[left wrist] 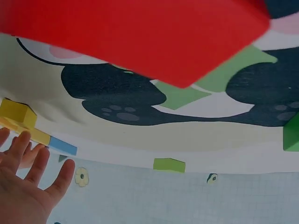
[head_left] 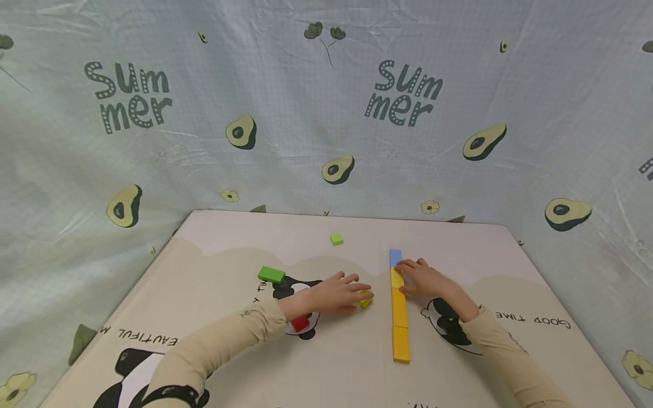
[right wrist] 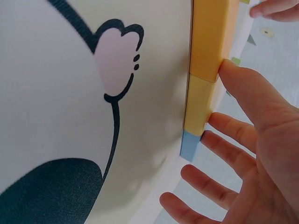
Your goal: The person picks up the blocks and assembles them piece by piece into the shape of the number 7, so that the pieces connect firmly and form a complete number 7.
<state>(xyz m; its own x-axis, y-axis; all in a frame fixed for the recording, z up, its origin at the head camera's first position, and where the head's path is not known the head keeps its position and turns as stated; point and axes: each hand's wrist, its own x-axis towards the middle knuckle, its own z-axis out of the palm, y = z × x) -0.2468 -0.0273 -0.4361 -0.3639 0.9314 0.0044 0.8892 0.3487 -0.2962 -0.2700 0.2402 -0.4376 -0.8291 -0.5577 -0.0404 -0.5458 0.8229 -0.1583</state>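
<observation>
My left hand (head_left: 331, 293) reaches over a small yellow block (head_left: 365, 302), its fingers spread and fairly straight. Part of that block is hidden under the fingers in the head view; the left wrist view shows the yellow block (left wrist: 18, 113) beside the fingertips, and whether they touch is unclear. A straight row of blocks runs away from me: orange blocks (head_left: 399, 309) nearest, then a yellow one (head_left: 397, 277), then a blue one (head_left: 395, 256) at the far end. My right hand (head_left: 427, 280) rests its thumb and fingertips along the row's right side, around the yellow block.
A red block (head_left: 300, 323) lies under my left wrist, looming large in the left wrist view. To the left sits a green block (head_left: 271, 275), and farther back a light green one (head_left: 336, 239). The table (head_left: 326, 374) has a panda-printed cover; a patterned curtain (head_left: 285, 85) hangs behind.
</observation>
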